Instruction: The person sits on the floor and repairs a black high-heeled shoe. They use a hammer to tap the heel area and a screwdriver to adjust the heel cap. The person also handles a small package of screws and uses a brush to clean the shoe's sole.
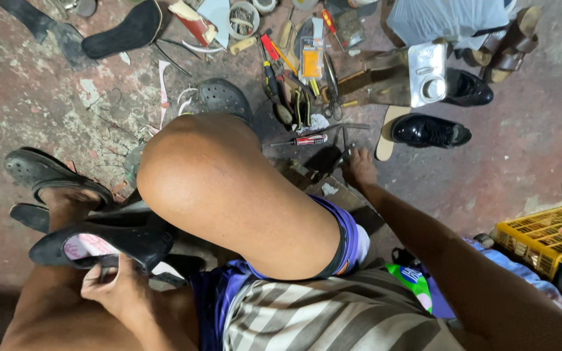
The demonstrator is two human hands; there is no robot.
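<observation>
Head view: left hand (115, 289) grips a black shoe (108, 244) at lower left, fingers clamped on its edge, pale insole facing up. Right hand (361, 168) reaches to the floor (521, 156), fingers spread on the tools just beside a red-handled screwdriver (304, 140). Raised bare knee (196, 169) sits between both hands. Polished black shoe (430, 131) lies near the right hand.

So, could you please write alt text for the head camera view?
Seated on a floor, a person's left hand grips a black shoe while the right hand reaches among scattered tools. A glossy black dress shoe lies nearby.
</observation>
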